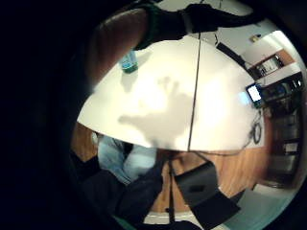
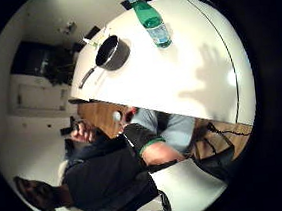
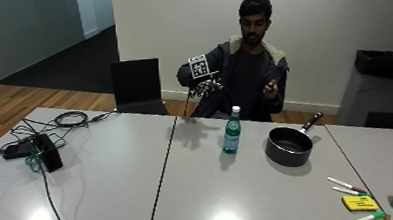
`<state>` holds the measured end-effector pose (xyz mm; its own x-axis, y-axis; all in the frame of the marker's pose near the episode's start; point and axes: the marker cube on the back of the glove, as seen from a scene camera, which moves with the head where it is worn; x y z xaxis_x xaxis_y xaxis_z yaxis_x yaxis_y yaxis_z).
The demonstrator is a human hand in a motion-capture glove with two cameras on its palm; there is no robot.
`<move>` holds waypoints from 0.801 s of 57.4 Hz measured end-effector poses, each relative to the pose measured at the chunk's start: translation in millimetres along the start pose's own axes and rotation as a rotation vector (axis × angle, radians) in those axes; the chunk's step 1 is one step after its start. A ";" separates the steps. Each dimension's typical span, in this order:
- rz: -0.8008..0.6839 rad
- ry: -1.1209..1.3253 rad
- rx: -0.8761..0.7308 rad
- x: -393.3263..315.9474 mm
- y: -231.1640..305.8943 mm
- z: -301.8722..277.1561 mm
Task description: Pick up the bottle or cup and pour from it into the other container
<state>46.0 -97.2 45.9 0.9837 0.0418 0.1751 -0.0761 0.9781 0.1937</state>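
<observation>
On the left part of the desk (image 3: 106,164), as the outside view showed it, lay a tangle of cables (image 3: 64,119) and a small black device (image 3: 46,152), none of it part of the job. Further right, above the desk's far edge, the gloved right hand (image 3: 205,87) hung in the air, raised in front of the person's chest and well apart from everything below. Its fingers pointed downward and looked relaxed and spread; the splayed shadow it threw on the desk, plain in both palm views, agreed with that. So the grip was released and held nothing.

Right of the hand and nearer the camera stood the green bottle (image 3: 231,130), upright on the desk, white cap on. Just beside it to the right sat the dark saucepan (image 3: 289,146), its handle angled away toward the far edge. Some markers (image 3: 346,185) and a yellow block (image 3: 359,203) lay further right, near the front edge, clear of the work.

By my reading, the task stood at its very start: nothing lifted, nothing poured, the hand only poised for the reach. The next move would call for bringing the hand down and forward to the bottle, closing round its body, then lifting it toward the saucepan. Whether the cap was screwed tight could not be told; if so, it would need removing before any pour.
</observation>
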 end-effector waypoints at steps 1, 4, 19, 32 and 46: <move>0.028 -0.017 0.072 2.5 -10.6 5.9; 0.048 -0.074 0.105 10.5 -21.8 19.1; 0.131 -0.502 0.080 33.8 -80.0 80.5; 0.160 -0.807 -0.009 17.7 -147.9 125.2; 0.041 -1.071 0.051 1.3 -183.8 172.8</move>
<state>33.0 -312.1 177.3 0.3264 -0.1502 0.9332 -0.1372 0.9693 0.2040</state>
